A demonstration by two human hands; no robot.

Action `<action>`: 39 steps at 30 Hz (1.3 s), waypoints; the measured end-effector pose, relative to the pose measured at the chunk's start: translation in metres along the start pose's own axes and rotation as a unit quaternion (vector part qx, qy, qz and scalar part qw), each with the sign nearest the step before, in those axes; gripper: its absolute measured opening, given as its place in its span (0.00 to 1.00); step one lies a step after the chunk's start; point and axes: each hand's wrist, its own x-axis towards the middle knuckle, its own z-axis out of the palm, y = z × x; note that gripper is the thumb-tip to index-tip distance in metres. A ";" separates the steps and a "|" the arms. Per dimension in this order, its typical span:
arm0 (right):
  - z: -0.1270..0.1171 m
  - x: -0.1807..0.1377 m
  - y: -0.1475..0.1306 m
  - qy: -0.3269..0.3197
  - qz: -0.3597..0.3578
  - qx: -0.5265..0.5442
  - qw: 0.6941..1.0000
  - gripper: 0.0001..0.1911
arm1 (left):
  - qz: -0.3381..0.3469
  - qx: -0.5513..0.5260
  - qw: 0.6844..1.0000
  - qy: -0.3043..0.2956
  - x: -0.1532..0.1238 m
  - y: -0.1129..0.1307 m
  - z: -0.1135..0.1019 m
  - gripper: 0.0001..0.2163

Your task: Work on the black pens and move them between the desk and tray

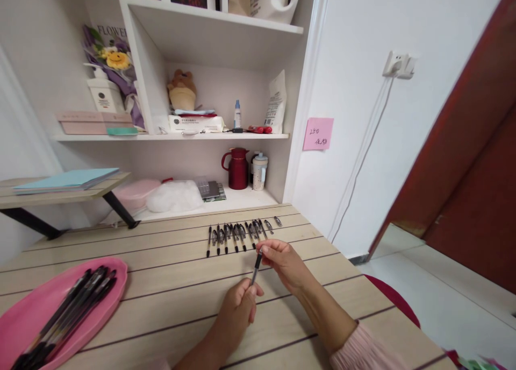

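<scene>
Both hands bare, no rings or watch. Right arm w/ pink ribbed knit sleeve point(358, 348), cuff pushed back.

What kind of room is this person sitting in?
Probably a home study or bedroom corner. A wooden desk stands against white shelves that hold a plush bear, a red kettle and books. Both hands, left hand and right hand, hold a black pen.

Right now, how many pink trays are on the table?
1. The pink tray sits at the table's near left corner, holding a heap of black pens. Its lower edge runs out of frame.
</scene>
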 end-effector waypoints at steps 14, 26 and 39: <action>0.002 -0.003 -0.003 -0.023 0.004 0.023 0.999 0.14 | 0.029 0.037 0.999 0.009 0.000 -0.001 0.000 0.11; 0.003 -0.005 -0.005 -0.045 0.002 0.053 0.998 0.18 | 0.020 0.020 1.000 0.009 0.000 -0.001 0.000 0.12; 0.000 -0.002 -0.004 -0.013 -0.009 0.016 1.000 0.12 | 0.025 0.038 0.999 0.007 -0.003 0.001 0.000 0.12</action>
